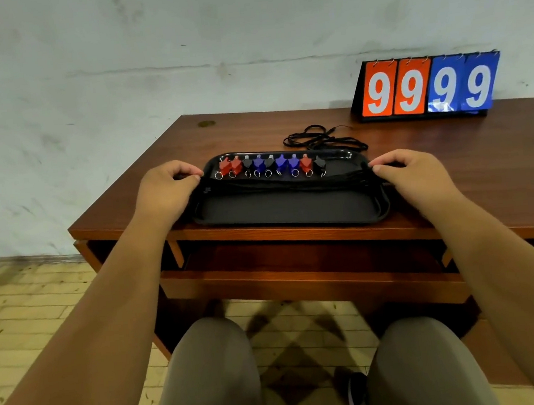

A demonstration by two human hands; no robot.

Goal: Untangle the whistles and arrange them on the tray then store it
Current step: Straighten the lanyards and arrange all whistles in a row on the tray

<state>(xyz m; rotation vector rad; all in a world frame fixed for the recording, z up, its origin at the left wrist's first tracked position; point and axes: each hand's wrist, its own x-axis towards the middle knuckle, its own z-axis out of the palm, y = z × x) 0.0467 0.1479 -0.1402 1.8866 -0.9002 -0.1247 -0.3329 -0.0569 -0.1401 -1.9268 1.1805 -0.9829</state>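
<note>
Evenly, left hand [167, 192], right hand [416, 176] pinching tray [286, 212] ends, near desk [245, 129] edge

Sports office: flip scoreboard [427, 87] and whistles [258, 164] on wooden desk [236, 133].

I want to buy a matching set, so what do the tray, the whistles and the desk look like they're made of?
Tray: probably black plastic, matte, with a moulded raised rim. Whistles: coloured plastic in red, blue and black, slightly glossy. Their small rings glint like metal. Desk: reddish-brown wood or veneer, with faint grain streaks and a satin sheen.
</note>
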